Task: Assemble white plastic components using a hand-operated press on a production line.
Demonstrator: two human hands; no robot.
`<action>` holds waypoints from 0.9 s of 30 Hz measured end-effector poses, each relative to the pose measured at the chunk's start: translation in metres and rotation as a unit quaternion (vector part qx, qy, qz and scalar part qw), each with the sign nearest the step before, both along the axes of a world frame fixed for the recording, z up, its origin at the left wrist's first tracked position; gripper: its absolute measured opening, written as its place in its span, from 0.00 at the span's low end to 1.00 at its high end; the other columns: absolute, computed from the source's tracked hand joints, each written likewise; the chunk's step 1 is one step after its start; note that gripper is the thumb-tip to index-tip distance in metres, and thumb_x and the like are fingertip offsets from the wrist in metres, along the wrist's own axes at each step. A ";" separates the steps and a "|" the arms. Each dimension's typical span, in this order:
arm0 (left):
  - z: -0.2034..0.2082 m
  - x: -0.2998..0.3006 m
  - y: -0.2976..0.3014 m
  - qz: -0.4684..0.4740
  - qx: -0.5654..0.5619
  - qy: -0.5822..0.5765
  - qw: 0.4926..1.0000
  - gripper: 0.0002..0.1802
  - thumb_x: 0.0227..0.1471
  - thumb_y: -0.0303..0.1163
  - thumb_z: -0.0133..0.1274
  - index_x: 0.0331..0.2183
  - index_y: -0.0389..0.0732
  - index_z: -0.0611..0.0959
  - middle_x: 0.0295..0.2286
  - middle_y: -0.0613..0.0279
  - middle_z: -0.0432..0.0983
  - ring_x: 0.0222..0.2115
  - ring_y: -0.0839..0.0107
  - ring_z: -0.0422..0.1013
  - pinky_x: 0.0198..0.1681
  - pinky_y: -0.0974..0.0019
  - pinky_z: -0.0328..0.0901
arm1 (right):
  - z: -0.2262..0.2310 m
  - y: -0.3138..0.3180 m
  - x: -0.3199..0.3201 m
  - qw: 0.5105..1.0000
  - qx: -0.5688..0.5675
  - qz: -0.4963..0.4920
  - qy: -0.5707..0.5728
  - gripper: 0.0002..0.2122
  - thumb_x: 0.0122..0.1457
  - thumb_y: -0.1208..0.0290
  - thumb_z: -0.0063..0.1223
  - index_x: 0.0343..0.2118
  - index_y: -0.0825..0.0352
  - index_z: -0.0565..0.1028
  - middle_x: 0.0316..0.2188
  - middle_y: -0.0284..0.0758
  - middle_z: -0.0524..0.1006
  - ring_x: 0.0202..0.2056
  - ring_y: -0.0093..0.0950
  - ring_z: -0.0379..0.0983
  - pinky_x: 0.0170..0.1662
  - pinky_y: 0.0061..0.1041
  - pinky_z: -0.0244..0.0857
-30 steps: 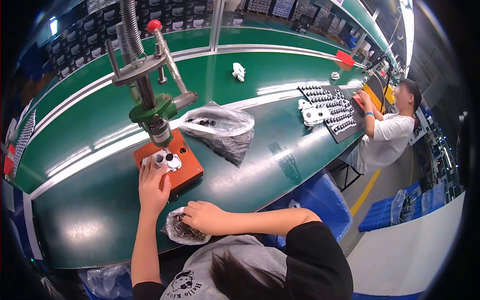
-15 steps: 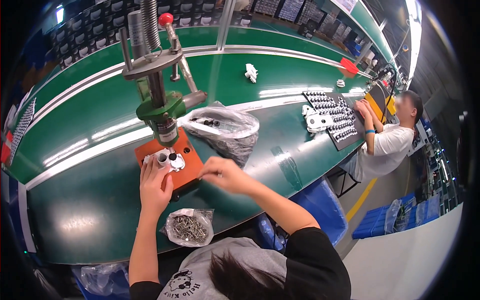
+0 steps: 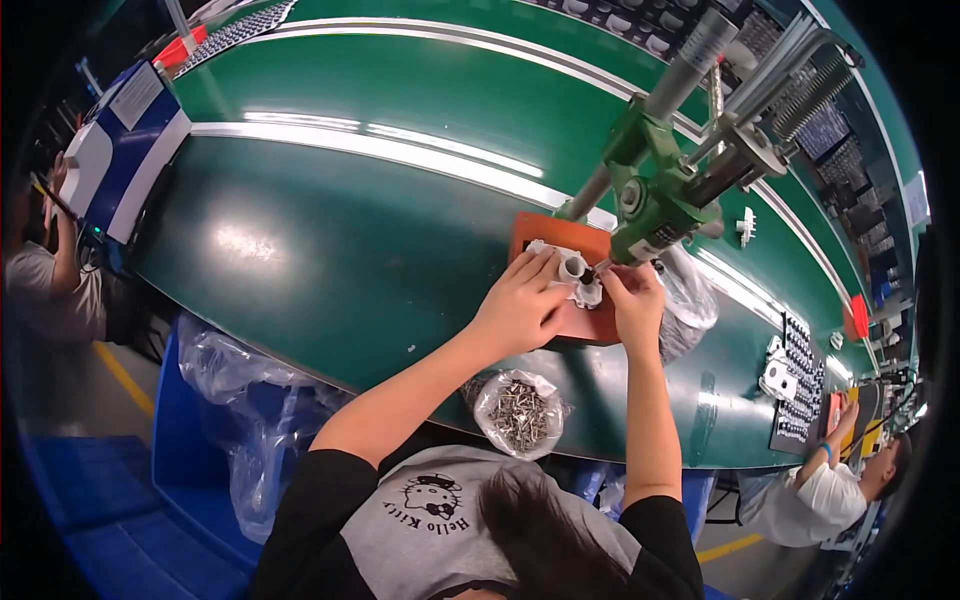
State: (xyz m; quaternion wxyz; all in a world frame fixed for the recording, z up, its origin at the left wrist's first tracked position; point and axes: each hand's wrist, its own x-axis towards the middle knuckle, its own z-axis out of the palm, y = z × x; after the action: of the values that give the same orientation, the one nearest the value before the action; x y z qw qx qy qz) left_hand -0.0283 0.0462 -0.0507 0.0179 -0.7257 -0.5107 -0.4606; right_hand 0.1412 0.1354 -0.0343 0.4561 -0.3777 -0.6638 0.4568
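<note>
A white moulded plastic part (image 3: 572, 268) with a round tube sits on the orange base (image 3: 541, 229) of a green bench press (image 3: 655, 205). My left hand (image 3: 519, 306) lies over the part's near left side, its fingers closed on it. A small black round piece (image 3: 587, 276) sits beside the tube, right by the tip of the press. My right hand (image 3: 637, 302) is at that piece with thumb and fingers pinched; what is between them is too small to make out. Nearer to me stands a clear bag of metal screws (image 3: 521, 414).
A clear plastic bag (image 3: 690, 300) lies right of the press. Farther right, a board of black round pieces (image 3: 797, 385) lies before a co-worker (image 3: 835, 490). One white part (image 3: 746, 227) is on the green surface beyond. At left stand a blue-white machine (image 3: 130, 150) and a blue bin (image 3: 200, 450).
The view has swung left, shifting the press rightward in the picture. My right hand has come from beside the orange base to the black piece. My left hand stays on the white part.
</note>
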 end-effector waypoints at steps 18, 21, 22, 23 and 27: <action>-0.002 -0.003 -0.004 0.014 -0.026 0.000 1.000 0.14 0.41 0.29 0.54 0.35 0.39 0.80 0.44 0.43 0.70 0.49 0.50 0.65 0.55 0.50 0.56 | 0.013 -0.013 -0.005 0.969 0.140 0.005 -0.201 0.06 0.50 0.80 0.54 0.32 0.74 0.74 0.35 0.37 0.72 0.34 0.25 0.71 0.38 0.21 0.64; -0.002 -0.001 -0.005 0.008 -0.027 -0.003 1.000 0.14 0.42 0.29 0.54 0.35 0.39 0.80 0.44 0.43 0.70 0.49 0.50 0.64 0.56 0.50 0.55 | 0.007 -0.027 0.002 0.954 0.214 0.012 -0.210 0.07 0.51 0.79 0.53 0.34 0.72 0.74 0.38 0.42 0.71 0.38 0.33 0.70 0.43 0.26 0.64; -0.002 -0.001 -0.006 0.007 -0.030 -0.003 1.000 0.14 0.42 0.29 0.54 0.35 0.39 0.80 0.44 0.43 0.70 0.49 0.50 0.64 0.56 0.50 0.55 | 0.006 -0.029 0.001 0.954 0.211 0.012 -0.210 0.07 0.51 0.79 0.53 0.34 0.72 0.74 0.38 0.42 0.71 0.38 0.33 0.70 0.43 0.26 0.64; -0.003 -0.002 -0.007 0.011 -0.031 -0.002 0.999 0.14 0.42 0.30 0.54 0.35 0.39 0.80 0.44 0.43 0.70 0.49 0.50 0.64 0.55 0.50 0.55 | 0.006 -0.032 -0.002 0.950 0.215 0.010 -0.226 0.07 0.51 0.79 0.53 0.35 0.72 0.74 0.39 0.43 0.70 0.40 0.34 0.69 0.44 0.26 0.63; -0.001 -0.004 -0.003 0.016 -0.032 -0.001 0.999 0.14 0.42 0.30 0.54 0.35 0.40 0.80 0.44 0.42 0.70 0.49 0.50 0.64 0.55 0.50 0.56 | 0.009 -0.030 -0.003 0.923 0.246 0.027 -0.295 0.11 0.51 0.78 0.52 0.39 0.70 0.74 0.43 0.43 0.68 0.47 0.40 0.64 0.50 0.32 0.59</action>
State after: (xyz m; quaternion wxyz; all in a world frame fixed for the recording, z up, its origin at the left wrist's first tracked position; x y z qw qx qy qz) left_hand -0.0326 0.0428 -0.0516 0.0014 -0.7170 -0.5368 -0.4447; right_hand 0.1377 0.1054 -0.0252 0.3062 -0.3532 -0.8696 0.1590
